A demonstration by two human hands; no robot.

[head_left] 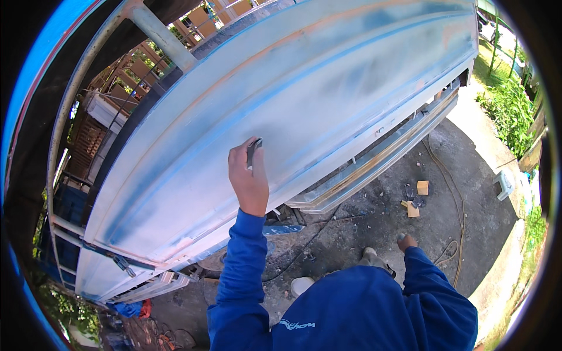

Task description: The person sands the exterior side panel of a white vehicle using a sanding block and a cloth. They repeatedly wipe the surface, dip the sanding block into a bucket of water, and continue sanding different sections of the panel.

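Note:
My left hand (249,178) reaches up to a large side panel (293,105), apparently of a truck bed. Its fingers are closed around a small dark, flat-edged pad (254,152), which is against or very near the panel; the exact contact is hidden. The panel is whitish, with blue streaks, orange-brown lines and grey smudges, one of them just above the hand. Low at my right side hangs my right hand (408,242), away from the panel. Its fingers look curled, with a greyish tip at the front; what they hold, if anything, I cannot make out.
A metal rail frame (158,35) rises at upper left. Below the panel runs a long metal side bar (369,169). On the dark concrete floor lie tan paper pieces (422,187) and a looped cord (461,219). A white stool (503,184) stands at right, near green plants (506,123).

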